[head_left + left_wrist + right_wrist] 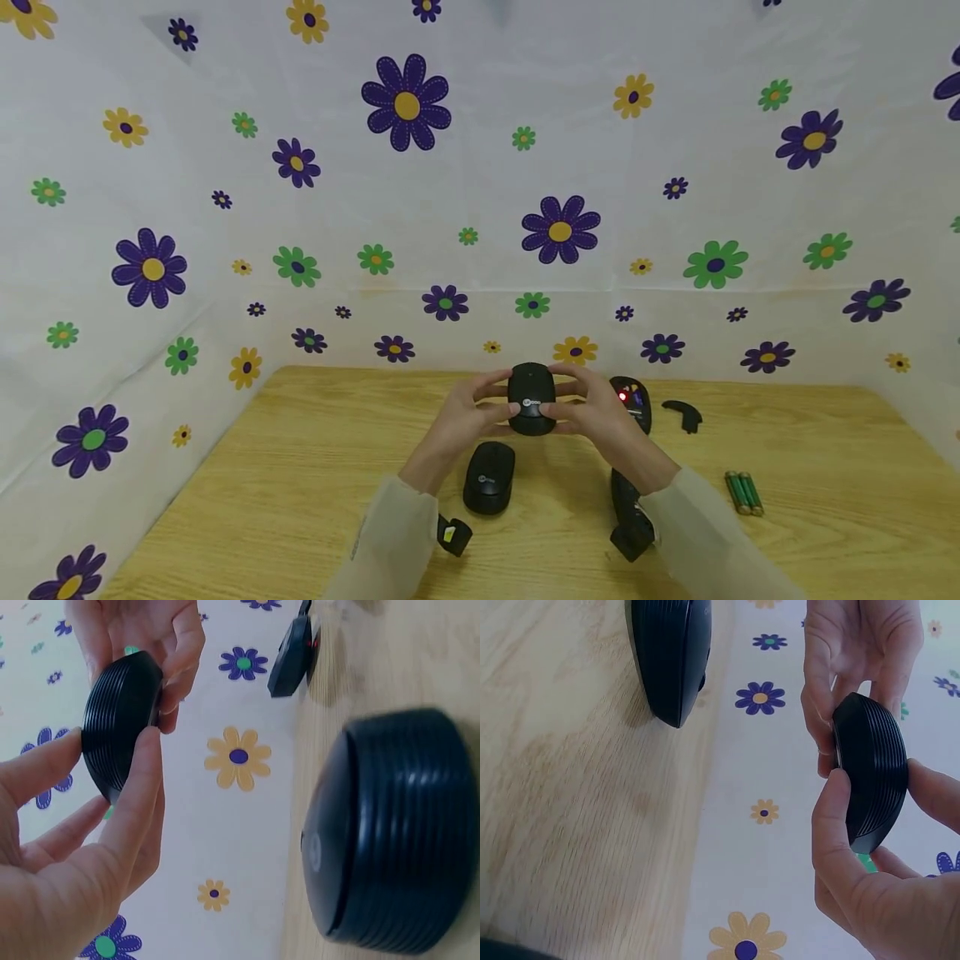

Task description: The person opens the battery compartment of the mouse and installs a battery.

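A black computer mouse (531,385) is held up above the table by both hands. My left hand (467,417) grips its left side, thumb on the near face and fingers along the edge. The right hand (596,415) grips the opposite side the same way. Both wrist views show the ridged edge of this mouse (112,724) between the fingertips. Below it, a second black mouse (489,479) rests on the table. Beside the right hand lies a black device (637,408) with a glowing red light, partly hidden by that hand.
Two green batteries (744,493) lie side by side on the wooden table (817,450) at the right. A curved black piece (684,415) lies behind them. A dark object (622,496) is partly covered by the right wrist. A flowered cloth (480,183) hangs behind the table.
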Demonstrator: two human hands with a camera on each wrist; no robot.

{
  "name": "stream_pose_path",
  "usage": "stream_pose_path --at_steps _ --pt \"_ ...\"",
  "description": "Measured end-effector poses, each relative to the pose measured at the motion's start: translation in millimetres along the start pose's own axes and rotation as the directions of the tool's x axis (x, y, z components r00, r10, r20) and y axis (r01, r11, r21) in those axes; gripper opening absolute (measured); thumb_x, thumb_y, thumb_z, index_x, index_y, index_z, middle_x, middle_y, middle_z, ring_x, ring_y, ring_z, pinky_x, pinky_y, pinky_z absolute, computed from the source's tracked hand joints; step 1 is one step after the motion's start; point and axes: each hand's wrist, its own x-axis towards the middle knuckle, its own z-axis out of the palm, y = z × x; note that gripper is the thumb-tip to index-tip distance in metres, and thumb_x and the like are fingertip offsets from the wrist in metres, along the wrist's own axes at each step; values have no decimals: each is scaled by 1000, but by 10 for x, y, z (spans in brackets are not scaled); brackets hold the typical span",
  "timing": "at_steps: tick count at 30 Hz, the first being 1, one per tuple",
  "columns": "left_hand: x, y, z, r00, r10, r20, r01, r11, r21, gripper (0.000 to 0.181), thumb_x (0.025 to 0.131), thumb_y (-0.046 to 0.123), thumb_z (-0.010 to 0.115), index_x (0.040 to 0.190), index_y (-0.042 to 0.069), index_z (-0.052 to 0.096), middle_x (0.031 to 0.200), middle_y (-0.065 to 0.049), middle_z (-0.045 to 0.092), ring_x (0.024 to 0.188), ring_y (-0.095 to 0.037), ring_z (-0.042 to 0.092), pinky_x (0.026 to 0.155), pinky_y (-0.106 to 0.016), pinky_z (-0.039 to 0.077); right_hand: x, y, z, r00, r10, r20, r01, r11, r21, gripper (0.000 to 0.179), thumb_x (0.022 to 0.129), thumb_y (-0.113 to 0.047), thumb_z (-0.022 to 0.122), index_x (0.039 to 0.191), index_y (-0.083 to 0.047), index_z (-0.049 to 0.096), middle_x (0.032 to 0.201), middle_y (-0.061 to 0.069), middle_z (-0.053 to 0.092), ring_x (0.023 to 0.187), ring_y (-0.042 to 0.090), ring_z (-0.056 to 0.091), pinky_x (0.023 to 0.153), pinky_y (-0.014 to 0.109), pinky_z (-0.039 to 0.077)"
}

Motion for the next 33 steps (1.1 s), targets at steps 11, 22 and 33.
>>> stream_pose_path --at_steps 11,22,33 --pt "-161 46 112 1000 2 8 -2 1000 7 59 94 1 69 149 2 48 136 -25 54 107 -32 68 93 -52 56 -214 12 -46 1000 -12 18 12 1000 -1 67 93 1 68 152 2 37 137 33 49 107 34 65 87 42 61" --pt "-291 51 238 999 28 27 -28 1000 4 59 94 -1 69 148 -1 48 133 -24 57 103 -30 69 86 -47 60 -400 56 -111 1000 -12 9 12 1000 18 65 92 1 69 150 1 40 135 31 50 102 29 66 83 39 61" --pt "-418 19 330 998 35 59 -33 999 -42 59 92 -1 70 148 0 49 129 -19 59 100 -25 69 86 -47 61 -581 156 -164 1000 -2 16 1 999 43 67 92 2 69 151 2 36 133 28 51 102 28 66 86 39 60"
